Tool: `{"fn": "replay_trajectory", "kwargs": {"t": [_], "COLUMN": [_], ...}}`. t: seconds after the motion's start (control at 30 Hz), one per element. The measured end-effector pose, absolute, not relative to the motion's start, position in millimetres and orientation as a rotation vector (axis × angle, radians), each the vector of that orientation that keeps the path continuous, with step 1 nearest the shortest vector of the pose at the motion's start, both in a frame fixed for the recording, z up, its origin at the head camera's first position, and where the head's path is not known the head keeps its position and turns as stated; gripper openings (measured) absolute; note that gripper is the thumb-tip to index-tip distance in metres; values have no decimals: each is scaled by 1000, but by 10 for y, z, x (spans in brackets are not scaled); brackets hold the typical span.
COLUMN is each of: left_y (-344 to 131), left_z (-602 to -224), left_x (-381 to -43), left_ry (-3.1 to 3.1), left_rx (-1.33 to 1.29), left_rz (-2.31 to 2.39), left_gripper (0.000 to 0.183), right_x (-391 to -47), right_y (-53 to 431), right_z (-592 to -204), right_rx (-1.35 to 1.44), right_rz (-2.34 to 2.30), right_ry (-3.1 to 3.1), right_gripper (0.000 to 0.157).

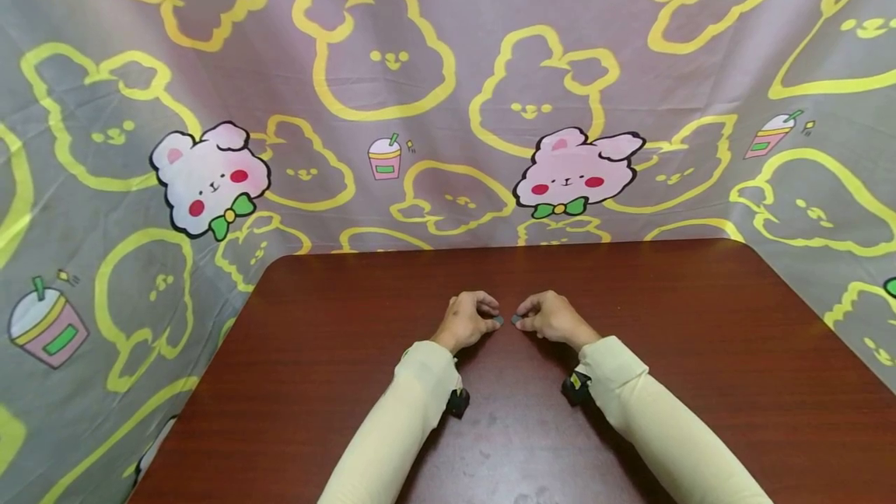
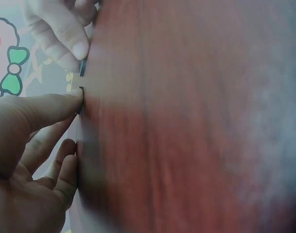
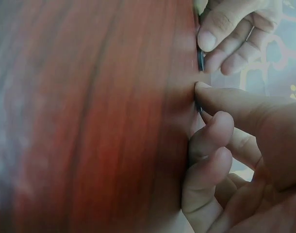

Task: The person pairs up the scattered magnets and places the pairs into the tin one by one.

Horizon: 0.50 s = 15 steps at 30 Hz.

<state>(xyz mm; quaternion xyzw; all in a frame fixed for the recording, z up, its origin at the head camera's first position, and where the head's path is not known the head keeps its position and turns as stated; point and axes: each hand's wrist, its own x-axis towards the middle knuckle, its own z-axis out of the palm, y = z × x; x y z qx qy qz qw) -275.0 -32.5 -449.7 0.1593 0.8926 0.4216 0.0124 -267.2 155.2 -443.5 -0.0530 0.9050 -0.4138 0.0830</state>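
My left hand pinches a small, thin, dark grey piece between thumb and finger, low at the table surface. Facing it, my right hand pinches a second small grey piece in the same way. A short gap separates the two pieces. In the left wrist view the left hand's piece shows as a dark flat edge under the thumb tip, with the other piece just beyond. From the right wrist, the right hand's piece is partly covered by the thumb.
Both hands work over a reddish-brown wooden table with rounded far corners. A patterned cloth curtain with rabbit faces hangs behind the table and along its sides. Dark wrist cameras sit below the pale sleeves.
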Motion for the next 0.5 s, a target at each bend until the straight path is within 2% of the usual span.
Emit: {"fn": "replay_trajectory", "kwargs": {"t": [0.5], "left_y": [-295], "left_z": [-4493], "left_x": [-2740], "left_ry": [2779], "left_rx": [510], "left_rz": [1311], "left_gripper": [26], "right_x": [-2667], "right_y": [1492], "right_z": [-4437], "right_rx": [-183], "right_rz": [-1260], "right_ry": [2682], "right_gripper": [21]}}
